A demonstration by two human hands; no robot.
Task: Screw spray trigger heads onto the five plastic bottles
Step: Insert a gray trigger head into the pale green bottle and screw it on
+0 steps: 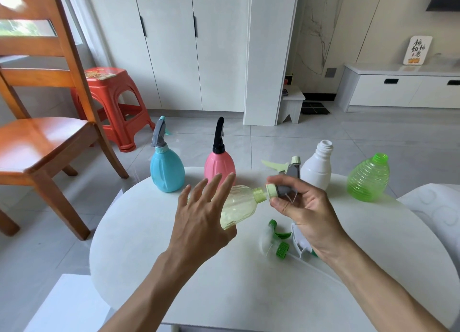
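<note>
head view: pale yellow bottle (pixel 239 207) lying tilted above the white table (pixel 174 269), neck pointing right, resting against the left hand (pixel 201 222) whose fingers (pixel 214 185) are spread wide apart rather than wrapped around it. right hand (pixel 298 205) pinched shut on the grey and pale green trigger head (pixel 281 182), collar just beside the threaded neck, not yet seated. blue bottle (pixel 167 170) and pink bottle (pixel 219 166) standing upright at the far edge, already capped. white bottle (pixel 317 167) and green ribbed bottle (pixel 369 178) standing open-necked to the right. green trigger head (pixel 277 242) and a white trigger head (pixel 300 242) lying loose near the right wrist.

likely risks from here: with so loose a hold, bottle could spin along with the collar, or slip and drop onto the table. collar meeting the neck at an angle could cross-thread and jam. dip tube, if not fed in straight, could kink at the mouth. right forearm sweeping low could knock the loose heads off the edge.
</note>
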